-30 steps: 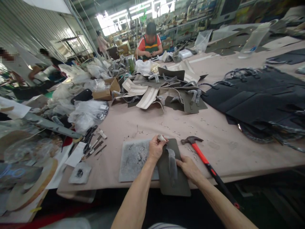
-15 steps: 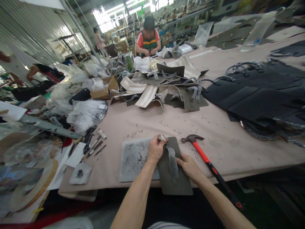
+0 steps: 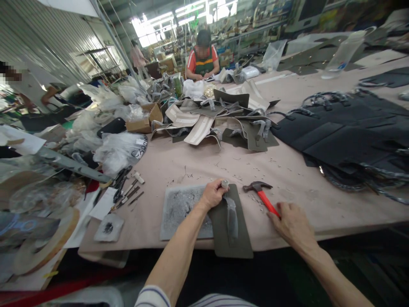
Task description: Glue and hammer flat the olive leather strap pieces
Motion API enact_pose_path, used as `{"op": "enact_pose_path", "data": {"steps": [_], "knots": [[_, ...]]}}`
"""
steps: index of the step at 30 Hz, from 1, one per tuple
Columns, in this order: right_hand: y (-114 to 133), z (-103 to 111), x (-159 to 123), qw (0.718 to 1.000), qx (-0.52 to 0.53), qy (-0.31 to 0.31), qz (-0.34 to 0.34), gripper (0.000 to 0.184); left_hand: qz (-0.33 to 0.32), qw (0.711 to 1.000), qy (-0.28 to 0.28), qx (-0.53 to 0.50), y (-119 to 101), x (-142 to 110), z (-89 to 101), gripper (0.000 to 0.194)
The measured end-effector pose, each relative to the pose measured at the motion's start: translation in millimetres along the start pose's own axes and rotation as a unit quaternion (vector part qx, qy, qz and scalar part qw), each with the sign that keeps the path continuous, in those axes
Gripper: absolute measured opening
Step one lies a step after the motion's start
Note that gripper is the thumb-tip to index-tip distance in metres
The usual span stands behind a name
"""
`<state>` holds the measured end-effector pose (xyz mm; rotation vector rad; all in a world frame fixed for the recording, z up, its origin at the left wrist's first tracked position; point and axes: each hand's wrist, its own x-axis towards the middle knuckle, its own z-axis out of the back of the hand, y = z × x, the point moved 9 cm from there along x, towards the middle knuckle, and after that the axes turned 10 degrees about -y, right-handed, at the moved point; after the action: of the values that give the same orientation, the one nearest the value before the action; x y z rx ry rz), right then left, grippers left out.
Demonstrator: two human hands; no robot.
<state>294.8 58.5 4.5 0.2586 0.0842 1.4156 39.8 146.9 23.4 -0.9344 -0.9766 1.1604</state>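
My left hand (image 3: 213,194) is closed around a short punch with a pale, round top (image 3: 225,183), held upright at the upper end of a grey-green panel (image 3: 244,238). A strap wrapped in clear plastic (image 3: 232,219) runs along that panel. The panel partly covers a speckled grey slab (image 3: 172,213) and overhangs the table's front edge. On the right, my right hand (image 3: 294,224) is closed over the red handle of a claw hammer (image 3: 267,203), whose head lies on the table. The rest of the handle is hidden beneath the hand.
Several hand tools (image 3: 131,196) lie left of the slab, near a small plastic-wrapped pad (image 3: 109,228). Similar panels (image 3: 204,123) are piled ahead. Black bag pieces (image 3: 338,132) spread across the right. A co-worker (image 3: 203,59) sits at the far side. Small scraps dot the table.
My right hand has left the panel's edge and moved right onto the hammer handle. My left hand has shifted slightly right with the punch, which now stands more upright.
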Motion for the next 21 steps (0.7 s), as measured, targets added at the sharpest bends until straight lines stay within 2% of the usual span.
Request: {"op": "enact_pose_path", "data": {"steps": [2,3,5,6,7,8,10,12,14,15,16,17,19,20,21], "knots": [[-12,-14,0,0.988,0.098,0.098,-0.066,0.008,-0.003,1.0,0.005,-0.015,0,0,-0.3,0.009],[-14,-23,-4,0.963,0.181,0.16,-0.122,0.006,-0.005,1.0,0.004,-0.022,0,0,-0.2,0.009],[-3,-32,-17,0.873,0.338,0.27,-0.225,0.01,-0.014,0.999,-0.002,-0.03,1,-2,0.7,0.009],[7,-30,-23,0.83,0.389,0.307,-0.256,0.01,-0.018,0.999,-0.005,-0.03,2,-3,1.1,0.009],[17,-25,-25,0.803,0.421,0.323,-0.272,0.009,-0.021,0.999,-0.009,-0.029,4,-4,1.4,0.009],[26,-15,-24,0.795,0.44,0.317,-0.274,0.009,-0.023,0.999,-0.012,-0.027,5,-5,1.7,0.009],[42,12,-11,0.816,0.463,0.246,-0.242,0.02,-0.027,0.999,-0.017,-0.026,9,-7,1.7,0.01],[58,51,8,0.869,0.459,0.112,-0.15,0.034,-0.031,0.999,-0.018,-0.026,11,-8,1.2,0.011],[77,88,19,0.925,0.377,-0.018,-0.03,0.038,-0.037,0.999,-0.02,-0.024,12,-8,1.3,0.011],[88,98,22,0.947,0.318,-0.046,0.022,0.036,-0.039,0.999,-0.022,-0.022,13,-8,1.6,0.011],[97,101,24,0.964,0.256,-0.044,0.063,0.033,-0.038,0.999,-0.023,-0.02,14,-8,1.8,0.011],[106,98,26,0.976,0.198,-0.016,0.093,0.03,-0.035,0.999,-0.025,-0.018,15,-8,2.1,0.011],[117,96,30,0.982,0.124,0.052,0.135,0.027,-0.029,0.999,-0.027,-0.018,17,-8,2.6,0.012],[120,103,32,0.98,0.118,0.06,0.146,0.027,-0.028,0.999,-0.026,-0.019,18,-8,2.4,0.013],[124,118,36,0.979,0.131,0.038,0.15,0.029,-0.03,0.999,-0.024,-0.02,18,-8,2.2,0.013]]}}
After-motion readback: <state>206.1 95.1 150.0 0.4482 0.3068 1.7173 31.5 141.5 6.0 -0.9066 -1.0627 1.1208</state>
